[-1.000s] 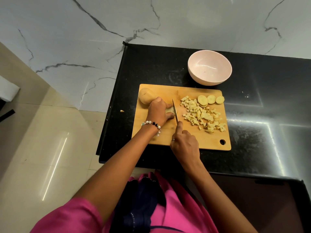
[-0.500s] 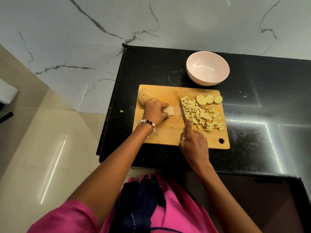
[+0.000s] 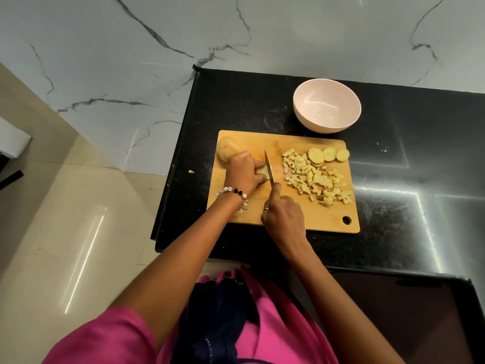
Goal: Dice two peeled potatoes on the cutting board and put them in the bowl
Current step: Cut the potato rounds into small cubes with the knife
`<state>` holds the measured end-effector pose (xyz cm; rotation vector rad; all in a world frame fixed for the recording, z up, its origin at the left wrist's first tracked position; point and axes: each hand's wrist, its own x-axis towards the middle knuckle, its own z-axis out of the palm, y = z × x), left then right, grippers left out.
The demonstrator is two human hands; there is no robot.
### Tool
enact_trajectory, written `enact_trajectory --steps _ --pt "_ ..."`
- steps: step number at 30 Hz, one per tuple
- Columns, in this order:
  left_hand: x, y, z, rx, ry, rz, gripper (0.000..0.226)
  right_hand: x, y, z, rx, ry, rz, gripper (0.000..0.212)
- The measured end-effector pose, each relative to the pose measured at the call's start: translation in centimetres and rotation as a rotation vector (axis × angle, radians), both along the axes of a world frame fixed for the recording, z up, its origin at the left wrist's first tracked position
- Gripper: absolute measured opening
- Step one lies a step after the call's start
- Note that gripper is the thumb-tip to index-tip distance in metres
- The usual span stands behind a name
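Knife [image 3: 269, 168] back at potato; bowl [image 3: 327, 105] empty.

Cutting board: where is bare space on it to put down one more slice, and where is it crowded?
Bare wood lies along the near edge of the cutting board, between the right hand and the hanging hole. The right side is crowded with diced pieces and round slices.
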<state>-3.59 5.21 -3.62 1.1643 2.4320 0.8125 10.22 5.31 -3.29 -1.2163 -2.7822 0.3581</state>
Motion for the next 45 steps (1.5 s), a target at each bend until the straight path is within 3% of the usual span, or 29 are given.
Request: enact_trajectory --steps 11,28,39,45 --pt "0.0 0.1 -0.1 -0.029 0.007 0.004 0.044 2.6 -1.3 -0.2 0.035 -0.073 -0.005 0.057" --pt "-0.4 -0.6 0.6 -0.037 -0.026 -0.039 0.044 1.5 -0.3 0.5 -0.086 0.060 -0.003 0.052" --pt "-0.4 -0.3 1.0 -0.038 -0.039 -0.006 0.039 -0.6 -0.7 0.0 -0.058 0.012 0.009 0.054" --pt "-0.2 -0.5 0.8 -0.007 -0.034 0.017 0.039 2.3 -3.1 -0.6 0.000 -0.071 0.026 0.057"
